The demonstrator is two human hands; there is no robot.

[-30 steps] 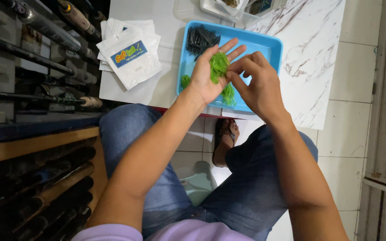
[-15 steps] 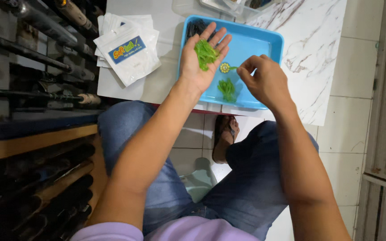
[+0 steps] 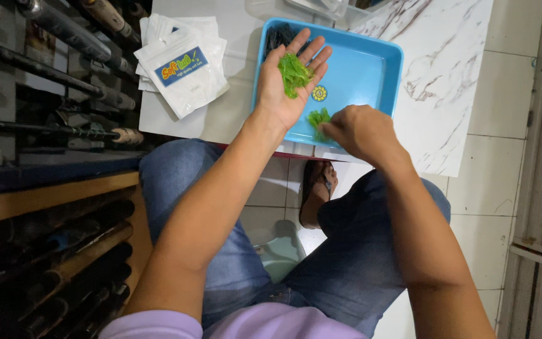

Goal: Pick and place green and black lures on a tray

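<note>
Setting: white counter (image 3: 233, 113) with a marble-patterned slab (image 3: 446, 75) beside it, tiled floor below, dark rods racked along the left edge; the work is done seated, knees under the counter.
Tray: a blue tray (image 3: 371, 69) is set on the counter near its front edge; a dark clump (image 3: 278, 36) is lying in its far left corner.
Left hand: the left hand (image 3: 286, 88) is held palm up over the tray, fingers spread and released, with a small heap of green soft pieces (image 3: 294, 74) resting loose on the palm, not gripped.
Right hand: the right hand (image 3: 359, 130) is lowered to the tray's near edge, fingers curled onto a second green clump (image 3: 318, 119); whether it is actually pinched cannot be told, since the fingertips are hidden.
Pouches: white printed pouches (image 3: 180, 69) are stacked on the counter, left of the tray, untouched.
Doing it well: the palm is best kept level and over the tray, so anything that slips is caught there; pieces are best picked lightly, few at a time, as they look soft and clingy.
Risk: a tilted palm would likely spill the heap.
</note>
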